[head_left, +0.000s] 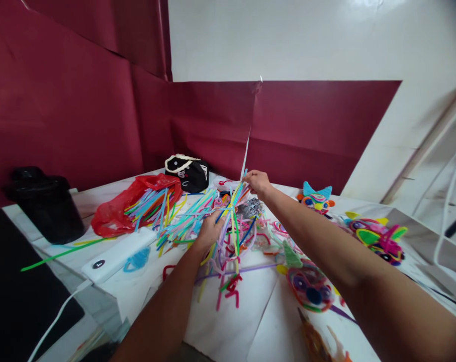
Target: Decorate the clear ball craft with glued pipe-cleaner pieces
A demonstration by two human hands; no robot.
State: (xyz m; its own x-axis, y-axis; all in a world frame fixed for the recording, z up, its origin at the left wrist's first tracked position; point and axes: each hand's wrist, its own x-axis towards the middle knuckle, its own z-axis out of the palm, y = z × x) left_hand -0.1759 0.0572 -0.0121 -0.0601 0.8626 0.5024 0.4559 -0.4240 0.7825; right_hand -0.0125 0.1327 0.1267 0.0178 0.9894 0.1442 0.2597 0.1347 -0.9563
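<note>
A loose bundle of multicoloured pipe cleaners [236,231] stands tilted over the middle of the white table. My left hand [211,230] is closed around the bundle's left side, its fingertips partly hidden among the stems. At the bundle's upper end, my right hand [257,182] pinches some stem tips between thumb and fingers. A pale blue stem appears wrapped around the bundle above my left hand. Bent pink and red pieces [232,286] lie at the lower end. Left of the bundle more loose pipe cleaners [190,218] lie in a heap.
A red plastic bag [116,213] spills pipe cleaners at left, near a black tumbler [49,206] and a white power strip [118,255]. Behind is a black pouch [190,176]. Colourful pipe-cleaner masks [311,286] lie right, with scissors [312,337] at the front.
</note>
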